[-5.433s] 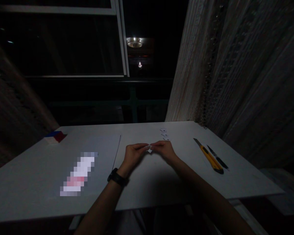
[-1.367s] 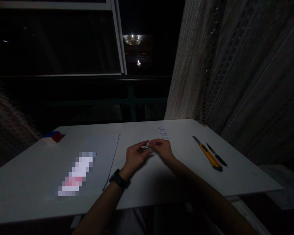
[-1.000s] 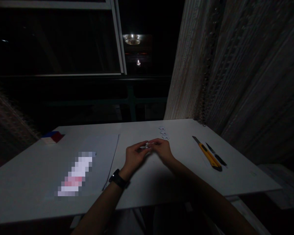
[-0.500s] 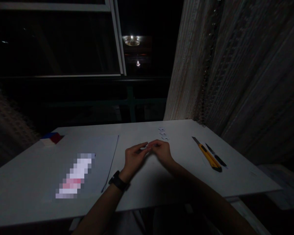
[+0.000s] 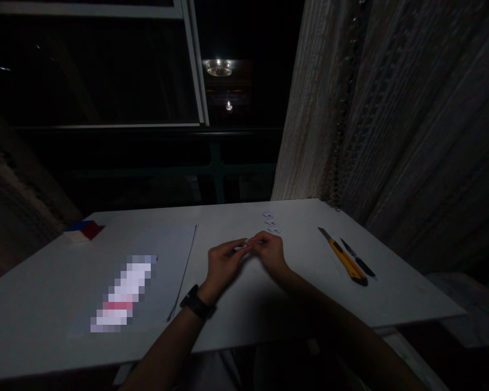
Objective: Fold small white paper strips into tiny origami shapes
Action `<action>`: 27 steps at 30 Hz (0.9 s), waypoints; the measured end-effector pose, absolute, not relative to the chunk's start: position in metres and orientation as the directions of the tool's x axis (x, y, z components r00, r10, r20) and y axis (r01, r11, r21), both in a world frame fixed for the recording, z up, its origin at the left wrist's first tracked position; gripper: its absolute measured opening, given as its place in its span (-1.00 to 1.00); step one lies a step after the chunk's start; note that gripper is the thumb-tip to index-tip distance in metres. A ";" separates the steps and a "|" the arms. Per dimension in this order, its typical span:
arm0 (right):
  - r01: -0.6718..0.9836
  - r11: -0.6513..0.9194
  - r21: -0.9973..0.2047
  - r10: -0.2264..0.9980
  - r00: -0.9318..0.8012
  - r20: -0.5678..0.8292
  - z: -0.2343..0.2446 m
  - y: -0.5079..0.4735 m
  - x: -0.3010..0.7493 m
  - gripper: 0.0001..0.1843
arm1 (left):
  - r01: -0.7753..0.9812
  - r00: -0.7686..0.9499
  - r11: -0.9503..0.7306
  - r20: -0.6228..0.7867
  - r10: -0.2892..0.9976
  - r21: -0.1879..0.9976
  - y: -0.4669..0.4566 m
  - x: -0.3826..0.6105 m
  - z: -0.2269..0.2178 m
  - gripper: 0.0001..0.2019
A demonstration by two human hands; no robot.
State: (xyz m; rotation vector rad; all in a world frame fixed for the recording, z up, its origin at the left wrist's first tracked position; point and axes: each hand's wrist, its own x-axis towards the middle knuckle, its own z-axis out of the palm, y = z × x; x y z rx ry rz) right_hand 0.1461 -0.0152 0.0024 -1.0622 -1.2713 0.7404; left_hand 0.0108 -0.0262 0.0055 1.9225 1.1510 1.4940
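My left hand (image 5: pixel 225 264) and my right hand (image 5: pixel 271 253) meet above the middle of the white table (image 5: pixel 244 323). Their fingertips are pinched together around a small whitish piece (image 5: pixel 246 242), mostly covered by the fingers; it looks like paper, though its kind is hard to make out. Just beyond my right hand, several small white cut-out pieces (image 5: pixel 271 222) with dark edges lie in a slanting row. A black watch (image 5: pixel 197 302) is on my left wrist.
To the right lie a yellow utility knife (image 5: pixel 345 260), blade out, and a slim dark pen-like tool (image 5: pixel 358 258). White paper sheets (image 5: pixel 173 258) lie left, with a bright pixelated object (image 5: pixel 126 290) over them. A coloured cube (image 5: pixel 80 231) sits far left. A curtain (image 5: pixel 297 125) hangs behind.
My fingers have shifted slightly around the small whitish piece, which both hands still pinch. The whole view has moved a little; the things on the table stay where they were.
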 end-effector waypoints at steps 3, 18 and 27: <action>0.103 0.353 -0.930 0.910 0.194 0.366 0.002 -0.015 0.147 -0.90 | 0.336 0.091 -0.561 0.566 0.819 0.757 -0.026 0.011 0.004 -0.82; -0.044 0.283 -0.958 0.956 0.098 0.278 0.006 -0.013 0.144 -0.84 | 0.322 0.025 -0.531 0.554 0.832 0.784 -0.022 0.007 0.004 -0.79; -0.093 0.258 -0.962 0.963 0.107 0.248 0.007 -0.013 0.145 -0.78 | 0.324 -0.002 -0.514 0.544 0.839 0.794 -0.021 0.007 0.003 -0.79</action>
